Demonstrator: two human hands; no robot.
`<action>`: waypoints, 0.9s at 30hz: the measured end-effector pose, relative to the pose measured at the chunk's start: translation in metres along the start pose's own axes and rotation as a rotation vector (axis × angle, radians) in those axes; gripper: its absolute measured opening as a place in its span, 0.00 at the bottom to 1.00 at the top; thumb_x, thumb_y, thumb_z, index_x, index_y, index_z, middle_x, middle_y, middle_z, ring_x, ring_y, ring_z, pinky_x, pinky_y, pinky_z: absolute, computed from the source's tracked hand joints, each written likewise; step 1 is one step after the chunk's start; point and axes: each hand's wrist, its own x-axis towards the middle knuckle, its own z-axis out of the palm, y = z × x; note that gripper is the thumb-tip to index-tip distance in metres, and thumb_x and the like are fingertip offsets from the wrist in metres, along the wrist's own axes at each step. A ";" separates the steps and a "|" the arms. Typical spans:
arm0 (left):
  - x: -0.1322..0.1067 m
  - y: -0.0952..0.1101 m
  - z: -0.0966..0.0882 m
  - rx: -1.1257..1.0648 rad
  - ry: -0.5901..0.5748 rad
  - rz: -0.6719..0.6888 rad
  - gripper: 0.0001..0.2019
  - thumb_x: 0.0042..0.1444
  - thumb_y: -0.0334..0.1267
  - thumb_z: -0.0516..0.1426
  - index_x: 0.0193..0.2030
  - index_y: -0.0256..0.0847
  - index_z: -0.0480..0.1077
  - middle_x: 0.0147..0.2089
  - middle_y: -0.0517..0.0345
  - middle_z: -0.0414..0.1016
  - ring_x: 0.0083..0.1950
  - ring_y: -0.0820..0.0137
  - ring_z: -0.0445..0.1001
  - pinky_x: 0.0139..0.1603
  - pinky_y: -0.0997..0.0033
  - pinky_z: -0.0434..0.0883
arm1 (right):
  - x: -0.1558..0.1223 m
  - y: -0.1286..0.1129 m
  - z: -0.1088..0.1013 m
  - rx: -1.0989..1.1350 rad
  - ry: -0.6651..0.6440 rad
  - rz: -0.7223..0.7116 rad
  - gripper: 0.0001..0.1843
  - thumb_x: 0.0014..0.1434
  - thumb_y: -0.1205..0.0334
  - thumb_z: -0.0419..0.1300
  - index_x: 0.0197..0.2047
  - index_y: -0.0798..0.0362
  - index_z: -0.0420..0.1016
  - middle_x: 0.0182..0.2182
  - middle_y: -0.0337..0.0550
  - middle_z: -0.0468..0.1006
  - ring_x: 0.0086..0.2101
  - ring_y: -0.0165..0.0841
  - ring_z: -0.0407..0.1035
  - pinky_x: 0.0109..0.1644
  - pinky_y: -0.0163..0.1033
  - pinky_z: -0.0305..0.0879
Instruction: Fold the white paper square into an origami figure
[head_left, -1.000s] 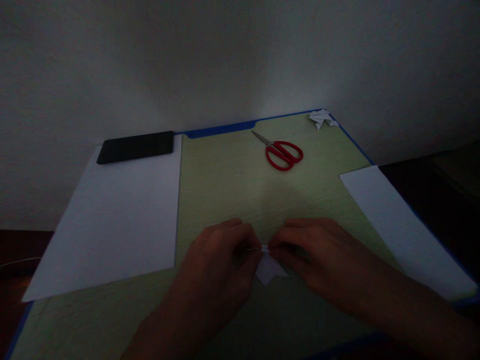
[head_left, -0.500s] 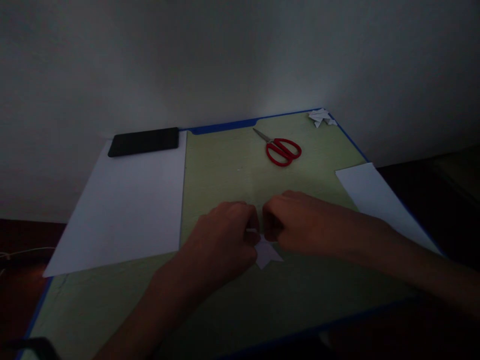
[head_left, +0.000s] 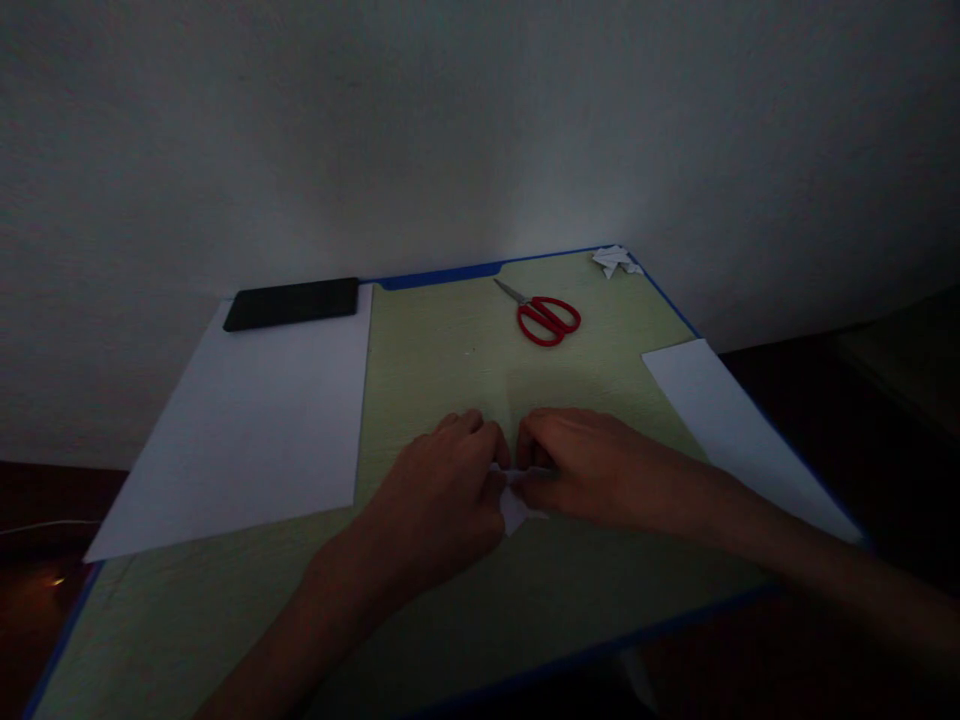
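A small folded piece of white paper (head_left: 514,512) is pinched between my two hands, low over the middle of the table. My left hand (head_left: 450,490) is closed, its thumb and index finger gripping the paper's left side. From the right, my right hand (head_left: 581,465) pinches the top and right side, fingers curled and thumb tip close to the left thumb. Much of the paper is hidden behind my fingers; a pointed lower part shows beneath them.
Red-handled scissors (head_left: 546,318) lie beyond my hands. A black phone-like slab (head_left: 292,304) rests on a large white sheet (head_left: 255,430) at left. A white paper strip (head_left: 742,430) lies along the right edge, with folded paper (head_left: 615,261) at the far right corner of the green table (head_left: 442,380).
My right thumb has come down onto the folded paper, covering more of its right side. The camera view has shifted slightly, so the table's far edge sits lower.
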 end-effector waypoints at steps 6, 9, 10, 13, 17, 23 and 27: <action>-0.012 -0.003 -0.001 -0.021 0.009 0.106 0.08 0.61 0.28 0.52 0.42 0.39 0.70 0.46 0.47 0.72 0.47 0.58 0.72 0.47 0.55 0.72 | -0.005 -0.008 -0.003 -0.069 -0.013 -0.111 0.09 0.63 0.59 0.66 0.36 0.53 0.71 0.34 0.41 0.76 0.34 0.34 0.70 0.36 0.40 0.60; -0.019 -0.006 -0.003 -0.123 0.022 0.141 0.07 0.65 0.28 0.51 0.41 0.41 0.69 0.42 0.53 0.75 0.43 0.63 0.74 0.45 0.60 0.73 | -0.010 -0.011 -0.005 0.018 -0.001 -0.107 0.08 0.63 0.60 0.67 0.38 0.53 0.72 0.36 0.42 0.78 0.36 0.35 0.72 0.37 0.40 0.62; -0.020 -0.007 -0.004 -0.173 0.043 0.136 0.07 0.66 0.28 0.52 0.42 0.42 0.69 0.41 0.55 0.76 0.41 0.65 0.75 0.44 0.63 0.73 | -0.011 -0.011 -0.006 0.078 0.009 -0.088 0.07 0.63 0.62 0.67 0.38 0.52 0.72 0.36 0.40 0.79 0.36 0.34 0.73 0.38 0.40 0.64; -0.019 -0.012 -0.006 -0.267 0.206 0.123 0.12 0.67 0.30 0.57 0.56 0.43 0.70 0.43 0.58 0.79 0.42 0.68 0.78 0.45 0.66 0.74 | -0.006 -0.010 -0.009 0.304 0.135 -0.046 0.08 0.63 0.66 0.69 0.43 0.51 0.75 0.37 0.37 0.81 0.37 0.32 0.76 0.41 0.39 0.68; -0.016 -0.024 -0.012 -0.265 0.472 0.209 0.14 0.66 0.31 0.62 0.57 0.45 0.73 0.44 0.60 0.81 0.43 0.70 0.80 0.47 0.69 0.76 | 0.009 -0.009 -0.008 0.412 0.385 -0.153 0.08 0.61 0.68 0.72 0.42 0.51 0.79 0.37 0.37 0.82 0.38 0.32 0.77 0.44 0.39 0.71; -0.019 -0.038 -0.020 -0.298 0.606 0.285 0.08 0.64 0.30 0.65 0.48 0.43 0.78 0.43 0.61 0.84 0.43 0.72 0.82 0.45 0.74 0.77 | 0.032 -0.020 -0.004 0.394 0.529 -0.332 0.04 0.64 0.63 0.71 0.41 0.52 0.82 0.34 0.39 0.80 0.36 0.32 0.75 0.41 0.38 0.70; -0.020 -0.041 -0.015 -0.254 0.730 0.186 0.08 0.60 0.26 0.67 0.43 0.41 0.79 0.38 0.62 0.84 0.38 0.73 0.82 0.42 0.76 0.76 | 0.040 -0.023 0.001 0.245 0.558 -0.417 0.03 0.67 0.63 0.68 0.42 0.54 0.81 0.34 0.40 0.79 0.36 0.34 0.74 0.41 0.41 0.70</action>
